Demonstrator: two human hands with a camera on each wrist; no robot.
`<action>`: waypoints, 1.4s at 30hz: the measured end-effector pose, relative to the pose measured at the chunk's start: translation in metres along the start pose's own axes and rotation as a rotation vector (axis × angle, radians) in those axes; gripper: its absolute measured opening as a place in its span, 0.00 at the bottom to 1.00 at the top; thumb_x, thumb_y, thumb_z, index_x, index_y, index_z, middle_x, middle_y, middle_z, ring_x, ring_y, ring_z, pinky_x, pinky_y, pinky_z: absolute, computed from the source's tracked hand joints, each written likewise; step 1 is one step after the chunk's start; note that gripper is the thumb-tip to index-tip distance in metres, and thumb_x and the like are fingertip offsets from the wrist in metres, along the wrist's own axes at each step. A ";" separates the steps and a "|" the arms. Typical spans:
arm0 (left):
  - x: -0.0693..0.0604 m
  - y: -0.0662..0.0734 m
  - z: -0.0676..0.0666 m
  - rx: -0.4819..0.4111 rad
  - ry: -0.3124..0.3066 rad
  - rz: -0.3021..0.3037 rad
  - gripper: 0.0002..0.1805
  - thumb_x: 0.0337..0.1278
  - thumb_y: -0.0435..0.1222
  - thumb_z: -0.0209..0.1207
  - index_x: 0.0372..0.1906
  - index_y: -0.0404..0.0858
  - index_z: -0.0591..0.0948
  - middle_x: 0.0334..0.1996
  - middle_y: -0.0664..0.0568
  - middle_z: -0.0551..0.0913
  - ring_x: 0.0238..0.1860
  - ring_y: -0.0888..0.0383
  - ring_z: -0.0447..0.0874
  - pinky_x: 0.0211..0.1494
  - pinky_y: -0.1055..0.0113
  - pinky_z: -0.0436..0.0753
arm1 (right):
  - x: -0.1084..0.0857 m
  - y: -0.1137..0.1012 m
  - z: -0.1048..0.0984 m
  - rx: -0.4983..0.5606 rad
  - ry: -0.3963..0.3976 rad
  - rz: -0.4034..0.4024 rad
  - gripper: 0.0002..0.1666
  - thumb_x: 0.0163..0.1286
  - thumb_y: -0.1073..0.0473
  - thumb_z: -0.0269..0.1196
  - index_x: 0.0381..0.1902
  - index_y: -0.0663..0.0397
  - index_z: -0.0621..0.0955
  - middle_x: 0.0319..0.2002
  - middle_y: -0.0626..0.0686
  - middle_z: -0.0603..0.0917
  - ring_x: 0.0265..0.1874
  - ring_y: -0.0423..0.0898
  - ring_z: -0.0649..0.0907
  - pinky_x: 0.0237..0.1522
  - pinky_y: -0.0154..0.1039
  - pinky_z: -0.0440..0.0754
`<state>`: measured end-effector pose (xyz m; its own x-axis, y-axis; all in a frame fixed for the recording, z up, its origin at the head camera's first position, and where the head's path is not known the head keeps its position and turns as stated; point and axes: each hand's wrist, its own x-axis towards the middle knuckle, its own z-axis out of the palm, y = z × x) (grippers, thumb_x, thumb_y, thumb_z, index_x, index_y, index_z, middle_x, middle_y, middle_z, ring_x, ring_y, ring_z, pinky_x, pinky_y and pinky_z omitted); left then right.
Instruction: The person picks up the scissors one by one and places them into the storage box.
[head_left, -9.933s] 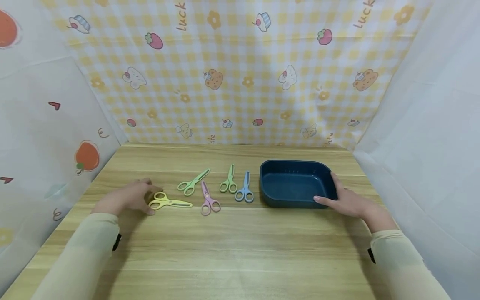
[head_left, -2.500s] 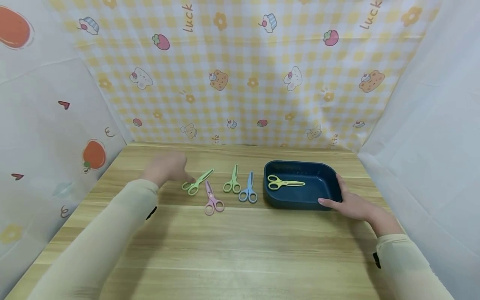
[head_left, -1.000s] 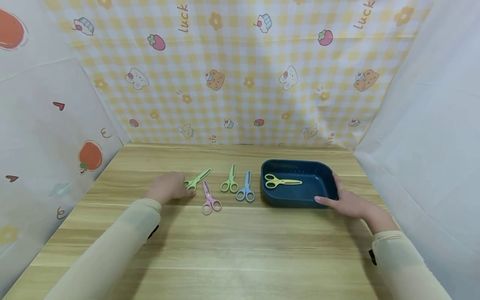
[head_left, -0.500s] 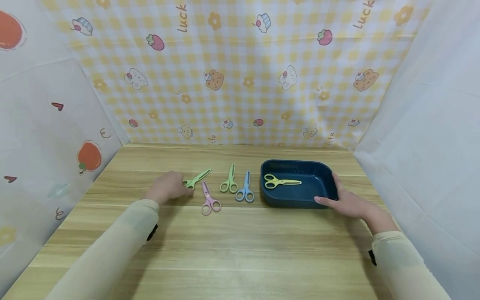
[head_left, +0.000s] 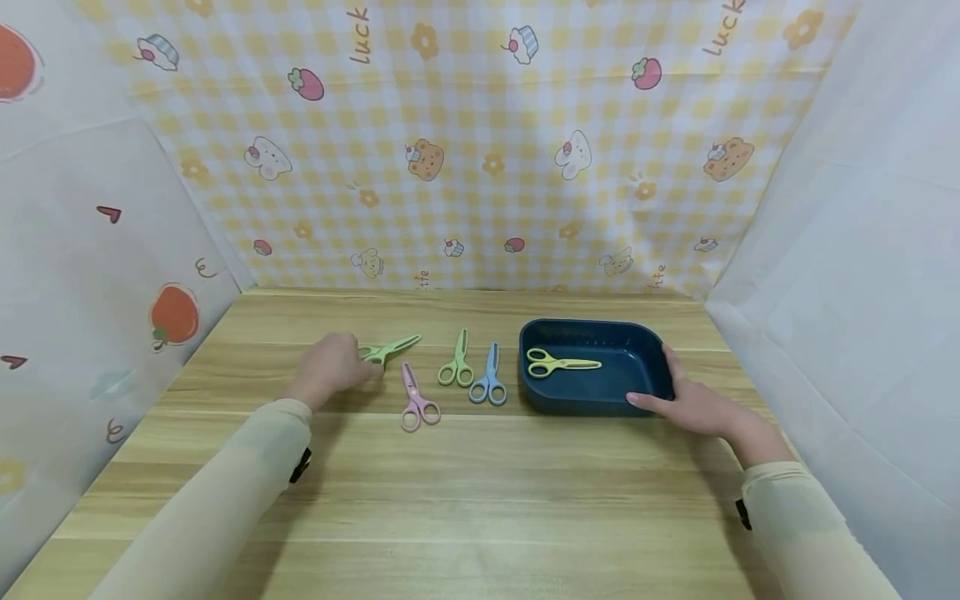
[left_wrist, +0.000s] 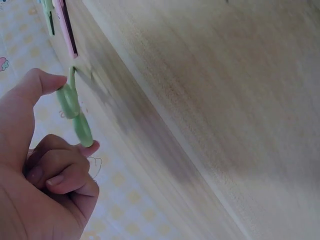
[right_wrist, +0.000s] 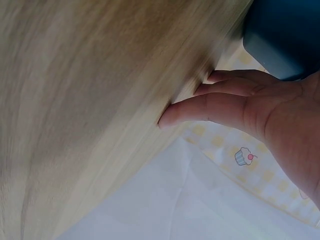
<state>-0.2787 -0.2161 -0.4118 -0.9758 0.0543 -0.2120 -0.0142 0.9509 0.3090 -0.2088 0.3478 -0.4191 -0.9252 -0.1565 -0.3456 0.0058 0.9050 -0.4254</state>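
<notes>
At the left of the table, my left hand pinches light green scissors by the handle loops, between thumb and a fingertip. The left wrist view has these handles tilted up off the wood, with the other fingers curled beneath. Against the right end of a dark blue rectangular bin rests my right hand, its thumb along the front rim. Straight fingers of that hand reach down to the tabletop in the right wrist view. Yellow scissors lie inside the bin.
Pink scissors, a second green pair and blue scissors lie between my left hand and the bin on the wooden table. A checked cloth hangs behind, with white sheets at both sides.
The yellow scissors have gone from the table's left side into the bin. My left hand has taken hold of the left green scissors and tipped their handles up. My right hand stays at the bin.
</notes>
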 end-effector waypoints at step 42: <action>0.002 0.062 -0.043 -0.055 0.191 0.123 0.26 0.52 0.54 0.66 0.16 0.47 0.64 0.14 0.59 0.63 0.17 0.61 0.59 0.21 0.66 0.60 | -0.002 -0.002 0.001 0.010 0.002 -0.004 0.76 0.73 0.21 0.55 0.82 0.59 0.20 0.74 0.86 0.61 0.69 0.80 0.74 0.69 0.74 0.71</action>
<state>-0.2910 -0.1706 -0.3532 -0.9944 0.1054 0.0078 0.1007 0.9224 0.3729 -0.2063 0.3465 -0.4181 -0.9261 -0.1594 -0.3419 0.0056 0.9004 -0.4350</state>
